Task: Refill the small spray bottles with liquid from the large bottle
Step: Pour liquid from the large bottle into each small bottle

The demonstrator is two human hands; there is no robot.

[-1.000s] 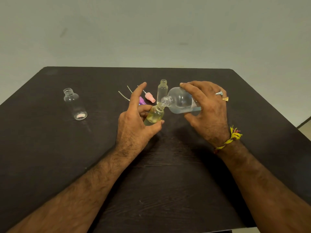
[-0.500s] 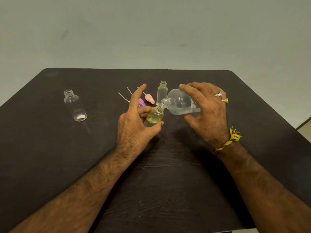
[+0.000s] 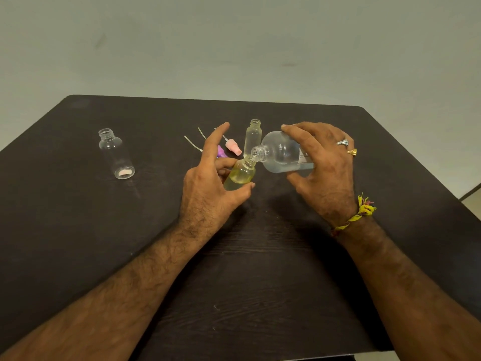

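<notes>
Little had changed over the last second: the right hand point(image 3: 325, 173) still gripped the tilted large bottle point(image 3: 282, 152), pouring into the small bottle point(image 3: 240, 174) at frame centre, pinched by the left hand's point(image 3: 208, 188) fingers; filling continued.

Both bare forearms are reaching forward from the bottom edge and angling toward the centre. The left hand point(image 3: 208, 188) is pinching between thumb and middle fingers, with its index finger pointing straight up. The right hand point(image 3: 325, 173) is gripping palm-down, fingers curling over the top and thumb pressing from below.
</notes>
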